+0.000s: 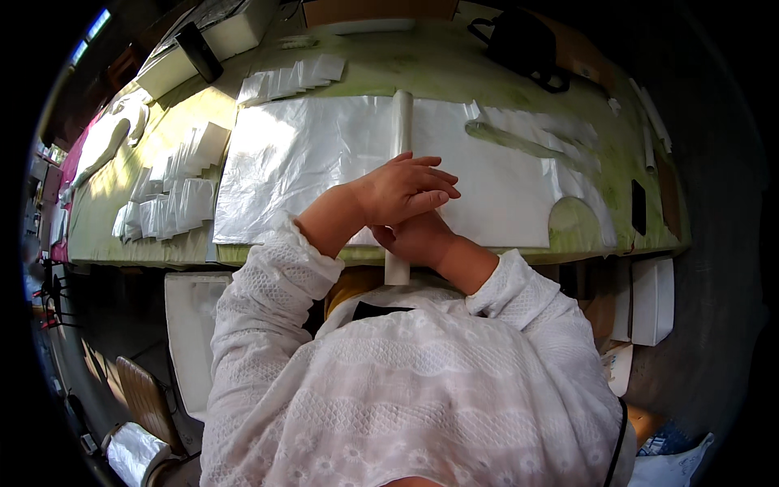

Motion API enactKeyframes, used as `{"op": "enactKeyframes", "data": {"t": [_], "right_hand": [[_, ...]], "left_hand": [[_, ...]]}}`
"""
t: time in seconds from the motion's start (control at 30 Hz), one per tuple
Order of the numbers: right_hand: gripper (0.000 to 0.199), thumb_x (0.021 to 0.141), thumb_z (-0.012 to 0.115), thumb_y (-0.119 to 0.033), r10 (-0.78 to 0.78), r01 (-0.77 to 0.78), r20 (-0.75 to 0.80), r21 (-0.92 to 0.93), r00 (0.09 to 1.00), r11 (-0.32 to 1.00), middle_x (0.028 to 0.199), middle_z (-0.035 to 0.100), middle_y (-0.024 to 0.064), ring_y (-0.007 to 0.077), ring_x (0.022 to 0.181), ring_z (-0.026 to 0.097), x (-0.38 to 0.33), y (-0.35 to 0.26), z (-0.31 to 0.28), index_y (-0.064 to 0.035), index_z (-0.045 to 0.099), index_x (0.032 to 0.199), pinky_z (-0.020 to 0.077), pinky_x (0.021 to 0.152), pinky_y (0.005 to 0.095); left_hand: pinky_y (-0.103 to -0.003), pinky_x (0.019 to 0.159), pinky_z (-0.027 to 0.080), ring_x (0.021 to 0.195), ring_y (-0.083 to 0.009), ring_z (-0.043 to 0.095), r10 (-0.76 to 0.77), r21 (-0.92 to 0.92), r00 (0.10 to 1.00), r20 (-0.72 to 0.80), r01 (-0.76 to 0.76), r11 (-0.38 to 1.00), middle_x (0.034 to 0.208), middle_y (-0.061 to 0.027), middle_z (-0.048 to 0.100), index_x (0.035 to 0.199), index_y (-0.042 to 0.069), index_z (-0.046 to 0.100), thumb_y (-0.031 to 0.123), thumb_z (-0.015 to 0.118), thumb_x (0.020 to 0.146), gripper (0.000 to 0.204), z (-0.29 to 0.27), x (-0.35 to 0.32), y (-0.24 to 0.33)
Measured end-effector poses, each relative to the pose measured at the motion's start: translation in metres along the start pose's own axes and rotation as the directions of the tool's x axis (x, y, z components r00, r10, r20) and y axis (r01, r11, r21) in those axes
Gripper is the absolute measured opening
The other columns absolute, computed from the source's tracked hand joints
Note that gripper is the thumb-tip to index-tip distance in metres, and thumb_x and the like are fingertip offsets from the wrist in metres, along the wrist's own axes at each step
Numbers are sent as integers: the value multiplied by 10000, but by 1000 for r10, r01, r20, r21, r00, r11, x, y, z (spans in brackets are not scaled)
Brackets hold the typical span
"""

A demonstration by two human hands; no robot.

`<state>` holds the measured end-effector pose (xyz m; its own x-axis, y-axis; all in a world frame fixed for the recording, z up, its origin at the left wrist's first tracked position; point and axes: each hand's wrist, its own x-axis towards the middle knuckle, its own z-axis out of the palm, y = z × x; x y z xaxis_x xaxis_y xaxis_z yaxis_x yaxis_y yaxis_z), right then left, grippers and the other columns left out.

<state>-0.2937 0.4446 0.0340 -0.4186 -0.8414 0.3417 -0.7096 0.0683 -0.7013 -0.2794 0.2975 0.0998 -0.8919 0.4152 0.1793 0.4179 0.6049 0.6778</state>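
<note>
Fingers of the left hand lie together, flat over the right hand, pressing a long white roll near the counter's front edge. Its long axis runs front to back across clear plastic sheets. Folded bag stacks sit leftward; a black bag rests at the back.

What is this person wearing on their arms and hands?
Both arms are in long white sleeves of a lacy, textured knit with a banded openwork pattern, ending in gathered cuffs near the wrists. The left hand and right hand are bare: no gloves, rings or watch show.
</note>
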Motion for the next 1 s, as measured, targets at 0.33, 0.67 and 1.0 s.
{"op": "enactKeyframes", "data": {"t": [0.33,0.67,1.0], "right_hand": [[178,820,760,-34,-179,181,-196,-5,964,983,1033,720,82,325,1088,668,-78,-22,-45,-81,725,987,510,1017,506],[176,826,737,7,-194,216,-211,89,958,972,985,716,85,325,1009,681,-79,-12,-49,-58,706,987,535,971,467],[184,835,733,11,-204,234,-210,125,956,964,966,703,100,341,953,684,-85,-3,-51,-50,690,1004,548,924,463]], "left_hand": [[-412,957,484,1045,-263,663,-106,408,775,-624,438,801,1027,-18,718,917,126,720,139,814,796,154,-17,-108,3],[-446,1217,304,1413,-347,421,-578,234,464,-671,872,429,1512,-127,482,1489,125,485,67,557,916,581,-51,-142,-29],[-552,1262,114,1576,-337,154,-778,220,211,-592,971,95,1703,-106,219,1653,139,161,576,592,926,952,-66,-139,-64]]}}
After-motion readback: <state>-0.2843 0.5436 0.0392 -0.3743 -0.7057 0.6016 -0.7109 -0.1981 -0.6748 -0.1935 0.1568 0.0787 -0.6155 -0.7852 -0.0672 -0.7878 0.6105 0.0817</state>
